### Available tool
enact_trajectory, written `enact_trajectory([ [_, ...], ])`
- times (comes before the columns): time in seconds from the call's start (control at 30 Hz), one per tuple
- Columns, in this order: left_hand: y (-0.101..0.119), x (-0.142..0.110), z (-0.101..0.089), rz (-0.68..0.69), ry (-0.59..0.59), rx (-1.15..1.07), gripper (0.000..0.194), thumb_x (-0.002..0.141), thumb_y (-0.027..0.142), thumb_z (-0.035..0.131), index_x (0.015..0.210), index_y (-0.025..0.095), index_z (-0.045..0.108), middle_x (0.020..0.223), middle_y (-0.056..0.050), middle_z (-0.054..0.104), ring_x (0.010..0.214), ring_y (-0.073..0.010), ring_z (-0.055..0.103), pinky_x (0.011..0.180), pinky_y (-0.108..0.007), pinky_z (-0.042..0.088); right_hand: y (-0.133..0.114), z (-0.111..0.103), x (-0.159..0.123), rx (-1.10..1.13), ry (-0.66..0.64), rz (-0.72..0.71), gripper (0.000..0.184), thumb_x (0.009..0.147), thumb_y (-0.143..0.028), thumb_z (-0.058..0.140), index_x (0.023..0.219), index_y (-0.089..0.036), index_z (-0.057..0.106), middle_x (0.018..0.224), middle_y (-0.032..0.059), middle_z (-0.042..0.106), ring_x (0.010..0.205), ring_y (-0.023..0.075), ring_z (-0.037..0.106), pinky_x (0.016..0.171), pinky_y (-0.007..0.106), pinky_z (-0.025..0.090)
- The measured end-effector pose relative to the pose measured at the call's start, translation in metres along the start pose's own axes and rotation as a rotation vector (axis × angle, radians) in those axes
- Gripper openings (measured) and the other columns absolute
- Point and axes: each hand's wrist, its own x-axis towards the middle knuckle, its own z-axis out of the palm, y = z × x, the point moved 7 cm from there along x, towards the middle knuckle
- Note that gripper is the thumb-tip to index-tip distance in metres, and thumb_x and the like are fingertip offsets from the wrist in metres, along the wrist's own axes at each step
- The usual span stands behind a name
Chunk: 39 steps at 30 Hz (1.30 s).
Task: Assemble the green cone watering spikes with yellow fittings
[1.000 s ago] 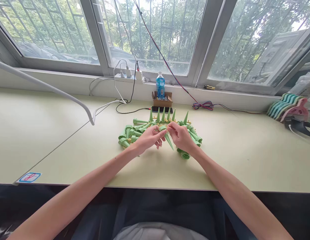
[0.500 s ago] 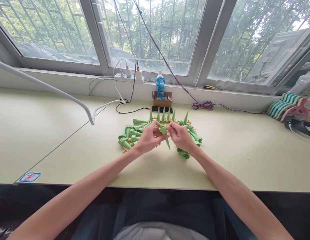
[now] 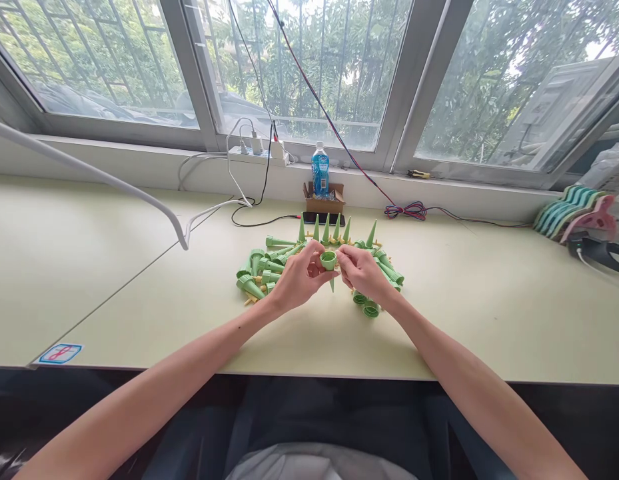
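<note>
Under wide windows (image 3: 299,73), a pale desk (image 3: 489,300) is seen, with a cardboard box (image 3: 325,207) near its far edge. This box is taken as the landmark. On its near side, just above the desk, a green cone (image 3: 328,265) is grasped by the left hand (image 3: 298,277), with the cup mouth turned up and the tip pointing down. By the right hand (image 3: 362,271), with fingers pinched together, the side of the rim is met; whether some small piece is pinched there cannot be told.

For good work, the cup should probably be supported just below its rim, firmly but without squeezing it out of round. The open mouth is better left uncovered by the fingers, so that the contact at the rim can be watched. If it is pushed from one side only, the cone may be tilted, so an equal counter-pressure by the left thumb seems advisable.

Closer to the box, upright cones (image 3: 326,230) are placed before a phone (image 3: 314,219). Nearer than the box, to its left and right, more cones are laid in piles; sleeves or wrists could easily knock them.
</note>
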Motion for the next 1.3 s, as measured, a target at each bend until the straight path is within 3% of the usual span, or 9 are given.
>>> enact_trajectory([
  [0.17, 0.000, -0.001, 0.000, -0.008, -0.003, -0.041, 0.032, 0.080, 0.040, 0.067, 0.098, 0.024, 0.046, 0.068, 0.006, 0.056, 0.045, -0.0074, 0.050, 0.045, -0.020, 0.042, 0.003, 0.002, 0.000, 0.086, -0.006, 0.026, 0.031, 0.095, -0.042, 0.041, 0.072, -0.021, 0.042, 0.047, -0.0064, 0.039, 0.040, 0.0092, 0.040, 0.045, 0.023, 0.034],
  [0.4, -0.005, 0.001, 0.006, -0.175, -0.085, -0.299, 0.044, 0.079, 0.051, 0.066, 0.106, 0.024, 0.044, 0.077, 0.003, 0.059, 0.045, -0.0106, 0.058, 0.038, -0.021, 0.045, 0.011, -0.004, 0.002, 0.106, 0.103, 0.043, 0.035, 0.095, -0.049, 0.043, 0.074, -0.021, 0.042, 0.052, -0.0060, 0.042, 0.039, 0.0084, 0.041, 0.043, 0.023, 0.034],
  [0.6, -0.021, 0.004, 0.008, -0.388, -0.085, -0.590, 0.048, 0.082, 0.066, 0.053, 0.087, 0.019, 0.046, 0.079, -0.002, 0.062, 0.045, -0.0110, 0.058, 0.039, -0.024, 0.045, 0.003, -0.006, 0.000, 0.053, 0.146, -0.003, 0.035, 0.096, -0.050, 0.041, 0.075, -0.021, 0.043, 0.054, -0.0047, 0.046, 0.044, 0.0088, 0.042, 0.046, 0.022, 0.034],
  [0.7, -0.030, -0.001, 0.018, -0.545, -0.202, -0.656, 0.058, 0.081, 0.073, 0.047, 0.073, 0.015, 0.051, 0.074, -0.006, 0.062, 0.049, -0.0127, 0.059, 0.042, -0.024, 0.045, -0.001, -0.005, -0.002, 0.010, 0.141, -0.025, 0.035, 0.096, -0.049, 0.040, 0.077, -0.021, 0.045, 0.056, -0.0038, 0.049, 0.046, 0.0091, 0.043, 0.049, 0.022, 0.036],
  [0.8, -0.030, -0.008, 0.030, -0.652, -0.358, -0.716, 0.064, 0.081, 0.075, 0.042, 0.071, 0.014, 0.057, 0.075, -0.008, 0.064, 0.053, -0.0136, 0.059, 0.045, -0.024, 0.046, -0.001, -0.004, -0.002, -0.017, 0.120, -0.033, 0.035, 0.096, -0.050, 0.039, 0.079, -0.021, 0.047, 0.058, -0.0033, 0.050, 0.048, 0.0095, 0.044, 0.050, 0.022, 0.037],
  [1.0, -0.025, -0.008, 0.029, -0.655, -0.328, -0.797, 0.051, 0.084, 0.064, 0.052, 0.080, 0.014, 0.061, 0.076, -0.007, 0.064, 0.053, -0.0122, 0.057, 0.048, -0.025, 0.046, 0.000, -0.002, -0.002, -0.005, 0.087, -0.043, 0.033, 0.096, -0.049, 0.040, 0.082, -0.021, 0.049, 0.058, -0.0037, 0.048, 0.048, 0.0096, 0.043, 0.051, 0.023, 0.037],
  [1.3, -0.023, -0.004, 0.023, -0.545, -0.294, -0.780, 0.037, 0.085, 0.052, 0.059, 0.091, 0.015, 0.059, 0.080, -0.005, 0.061, 0.055, -0.0107, 0.057, 0.048, -0.023, 0.047, 0.002, -0.001, 0.000, 0.000, 0.068, -0.046, 0.031, 0.096, -0.048, 0.040, 0.084, -0.021, 0.049, 0.057, -0.0044, 0.046, 0.047, 0.0093, 0.041, 0.050, 0.023, 0.036],
])
